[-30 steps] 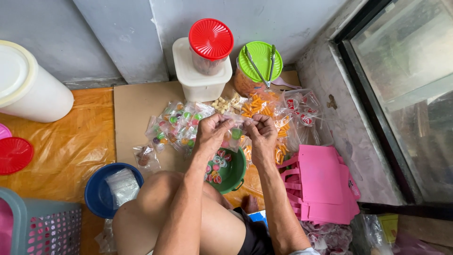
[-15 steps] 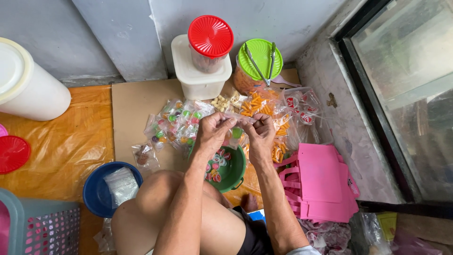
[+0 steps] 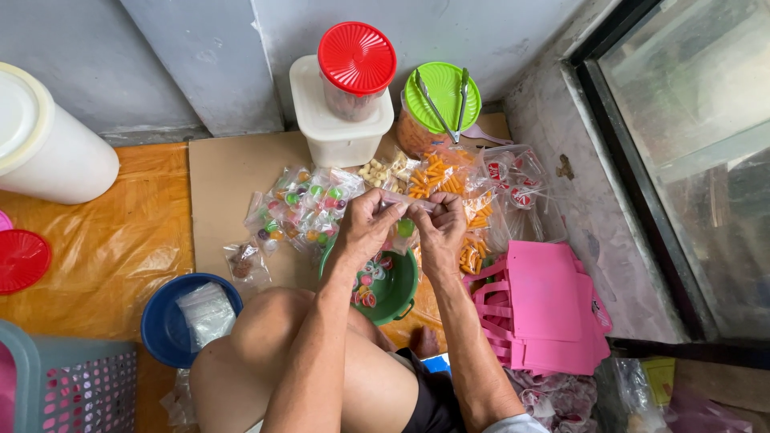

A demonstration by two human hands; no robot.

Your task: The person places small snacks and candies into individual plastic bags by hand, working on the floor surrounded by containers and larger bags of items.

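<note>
My left hand (image 3: 367, 226) and right hand (image 3: 439, 228) meet over the green bowl (image 3: 399, 289), fingers pinched narrow on the top edge of a small clear bag (image 3: 403, 223) that hangs between them (something green shows through its plastic). The bowl sits just in front of my knee, with round sweets lying in it. Beyond my hands, filled little packets (image 3: 301, 210) lie scattered on a sheet of cardboard (image 3: 228, 180), and bags of orange snacks (image 3: 449, 184) lie to their right. Against the wall stand a red-lidded jar (image 3: 356, 68) on a white tub (image 3: 333, 132), and a green-lidded jar (image 3: 443, 96) with tongs (image 3: 449, 100) resting on top. Pink bags (image 3: 545, 309) are stacked at my right.
</note>
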